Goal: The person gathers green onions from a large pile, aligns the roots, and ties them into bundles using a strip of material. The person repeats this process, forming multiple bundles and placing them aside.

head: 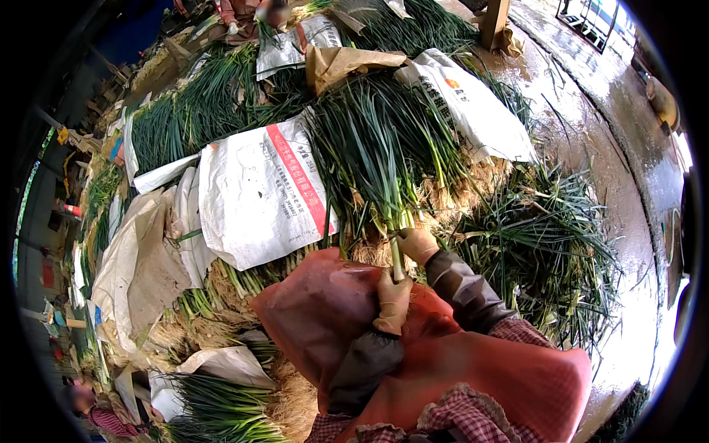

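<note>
My left hand [394,303], in a pale glove, is closed around the lower white end of a green onion [396,257] over my lap. Just above it, my gloved right hand [419,244] has its fingers at the same stalk, where the leaves begin to spread. The stalk's long green leaves point away from me over a pile of green onions [365,122]. The root end is hidden by my left hand. A red-brown waterproof apron [476,365] covers my lap and knees.
A white woven sack [260,194] lies over onions to the left, another sack [471,105] at upper right. Loose stripped leaves [543,238] are heaped to my right beside the wet floor [620,183]. One person [227,14] is at the top, another person [113,418] at lower left.
</note>
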Demonstrator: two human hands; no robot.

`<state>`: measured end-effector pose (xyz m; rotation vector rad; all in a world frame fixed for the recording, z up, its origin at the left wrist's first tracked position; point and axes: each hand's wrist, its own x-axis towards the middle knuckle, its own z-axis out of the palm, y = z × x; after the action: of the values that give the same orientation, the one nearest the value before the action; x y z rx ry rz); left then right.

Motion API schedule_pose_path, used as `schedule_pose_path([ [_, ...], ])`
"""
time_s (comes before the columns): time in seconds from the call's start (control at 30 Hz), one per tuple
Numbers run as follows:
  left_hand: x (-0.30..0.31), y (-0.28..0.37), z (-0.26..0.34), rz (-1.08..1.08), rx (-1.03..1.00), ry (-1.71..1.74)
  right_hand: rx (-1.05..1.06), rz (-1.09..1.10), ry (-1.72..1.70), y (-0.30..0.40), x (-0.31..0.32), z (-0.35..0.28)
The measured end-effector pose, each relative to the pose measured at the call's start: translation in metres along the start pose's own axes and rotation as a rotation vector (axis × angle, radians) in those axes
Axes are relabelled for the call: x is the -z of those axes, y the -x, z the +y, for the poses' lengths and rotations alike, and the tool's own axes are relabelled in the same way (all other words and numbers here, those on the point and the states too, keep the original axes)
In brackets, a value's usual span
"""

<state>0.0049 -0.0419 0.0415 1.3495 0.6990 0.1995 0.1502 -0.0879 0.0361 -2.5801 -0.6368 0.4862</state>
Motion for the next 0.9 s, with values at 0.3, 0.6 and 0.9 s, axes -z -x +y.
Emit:
schedule_pose_path([
  [0.3, 0.000, -0.002, 0.016, 0.025, 0.165, 0.304, 0.241, 0.130, -0.392, 0.107, 0.063, -0.008],
  [0.6, 0.009, -0.002, 0.014, -0.057, 0.160, 0.582, -0.622, 0.436, 0.143, 0.136, 0.111, 0.233],
  [0.9, 0.019, 0.022, 0.026, -0.142, -0.035, 0.353, 0.068, -0.179, -1.157, 0.082, -0.005, 0.043],
])
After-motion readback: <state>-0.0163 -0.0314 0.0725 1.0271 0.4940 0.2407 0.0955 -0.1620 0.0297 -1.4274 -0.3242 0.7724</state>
